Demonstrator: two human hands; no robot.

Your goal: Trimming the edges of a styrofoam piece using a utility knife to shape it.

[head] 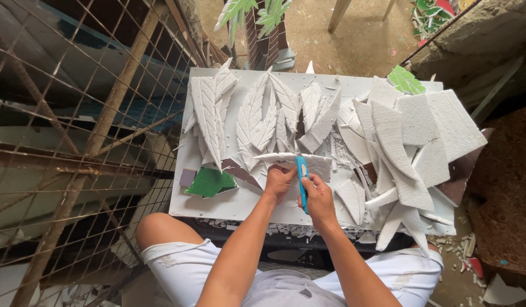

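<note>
I am seated at a white board table [217,204], looking down at my own two bare hands. My right hand [318,196] is closed in a fist around a blue utility knife [302,175], gripping its lower half so the upper end sticks up past my fingers, toward the far side of the table. That end meets a white foam leaf piece [291,160] lying flat, crosswise, just beyond both hands. My left hand [279,181] sits just beside the knife, fingers curled and pressed down on the near edge of that same foam piece.

Beyond the piece, many carved white foam leaves [257,116] lie fanned across the table. To my right is a heap of plain white foam offcuts [413,142], with one green painted leaf [405,80] at the far edge. To my left, near the table's edge, lies a green foam piece [211,182]. Rusty wire mesh [75,113] stands along the left.
</note>
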